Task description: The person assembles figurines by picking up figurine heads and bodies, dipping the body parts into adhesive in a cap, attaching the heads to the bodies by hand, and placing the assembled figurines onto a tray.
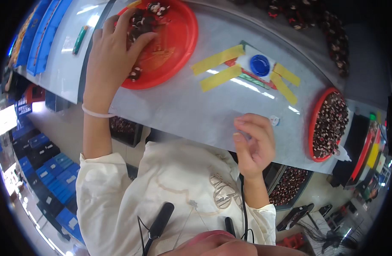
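My left hand (115, 55) reaches over the red round tray (179, 59) at the far left. Its thumb and fingers are spread around a cluster of small dark brown figurines (140, 23), and I cannot make out whether it grips one. One more figurine with a white face (156, 8) lies by the tray's far rim, and another brown figurine (135, 73) sits near my wrist. Above the table's near edge my right hand (256, 145) is closed, thumb near the curled fingers. Anything between those fingertips is too small to name. A small white round piece (274, 120) lies beside it.
A blue round dish (260, 65) sits on a base held by yellow tape strips (217, 59). At right stands a red basin (312, 128) full of small brown pieces. Blue trays (46, 38) and a green stick-like item (80, 39) are at left. Brown figurines (296, 15) lie piled at the back.
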Demonstrator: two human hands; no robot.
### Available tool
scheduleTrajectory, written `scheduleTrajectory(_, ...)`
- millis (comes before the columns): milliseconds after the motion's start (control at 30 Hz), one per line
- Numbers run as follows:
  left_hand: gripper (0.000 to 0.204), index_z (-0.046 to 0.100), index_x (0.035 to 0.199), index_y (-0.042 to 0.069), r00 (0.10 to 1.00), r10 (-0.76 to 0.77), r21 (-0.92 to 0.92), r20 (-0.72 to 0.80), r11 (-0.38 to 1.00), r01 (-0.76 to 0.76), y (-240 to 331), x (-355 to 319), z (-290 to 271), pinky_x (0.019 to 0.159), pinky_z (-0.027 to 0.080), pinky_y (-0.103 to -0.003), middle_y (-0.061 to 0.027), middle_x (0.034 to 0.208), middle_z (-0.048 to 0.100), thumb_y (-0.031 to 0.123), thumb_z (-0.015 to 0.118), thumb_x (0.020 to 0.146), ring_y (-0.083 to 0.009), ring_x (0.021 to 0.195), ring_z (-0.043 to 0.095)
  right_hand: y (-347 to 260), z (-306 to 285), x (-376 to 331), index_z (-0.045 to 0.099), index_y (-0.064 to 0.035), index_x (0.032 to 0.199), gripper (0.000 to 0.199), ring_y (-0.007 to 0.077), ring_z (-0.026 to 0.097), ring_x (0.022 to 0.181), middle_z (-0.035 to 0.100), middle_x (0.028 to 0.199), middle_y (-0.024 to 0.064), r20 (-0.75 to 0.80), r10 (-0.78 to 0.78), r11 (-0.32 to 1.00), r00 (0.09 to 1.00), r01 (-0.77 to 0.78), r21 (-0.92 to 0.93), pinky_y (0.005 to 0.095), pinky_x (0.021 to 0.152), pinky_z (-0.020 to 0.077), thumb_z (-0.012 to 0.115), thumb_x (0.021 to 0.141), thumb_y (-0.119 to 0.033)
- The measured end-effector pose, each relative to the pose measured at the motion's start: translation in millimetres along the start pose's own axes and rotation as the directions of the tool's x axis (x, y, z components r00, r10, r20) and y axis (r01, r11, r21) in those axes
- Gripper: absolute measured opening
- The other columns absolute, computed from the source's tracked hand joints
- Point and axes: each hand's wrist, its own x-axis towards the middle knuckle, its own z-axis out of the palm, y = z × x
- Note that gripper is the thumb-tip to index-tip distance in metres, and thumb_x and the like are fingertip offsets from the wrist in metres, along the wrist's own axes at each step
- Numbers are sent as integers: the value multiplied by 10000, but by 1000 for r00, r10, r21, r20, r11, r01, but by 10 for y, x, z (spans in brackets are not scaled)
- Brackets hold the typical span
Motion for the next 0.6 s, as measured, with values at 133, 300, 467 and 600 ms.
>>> scheduleTrajectory(133,468,488,1240,152,993,119,55,19,991,-119,53,128,41,877,428,-394,-113,1231,483,285,616,810,-315,1077,463,-26,-33,-10,641,2,929,252,232,581,817,604,920,132,61,43,999,997,-44,25,286,700,469,583,707,107)
scheduleTrajectory(300,410,544,1173,84,853,333,-362,403,914,-186,136,261,-347,856,441,-367,-139,1257,457,210,627,792,-335,1025,524,-30,-68,-3,637,-6,933,270,221,578,797,599,904,121,64,55,994,996,-61,90,282,669,465,561,708,123)
scheduleTrajectory(467,294,575,1099,42,783,585,-232,211,808,-541,687,959,-454,820,453,-327,-146,1059,601,213,557,861,-289,943,588,-20,-145,46,626,-3,933,277,218,576,760,587,870,114,92,2,984,996,-18,176,281,656,458,531,708,127)
scheduleTrajectory(600,275,527,1074,39,472,756,-628,454,647,-433,2183,1551,-370,834,431,-357,-150,1036,562,138,562,819,-286,959,545,-139,-362,34,625,-1,936,279,218,576,752,587,873,114,50,15,985,999,-23,170,283,643,460,525,710,128)
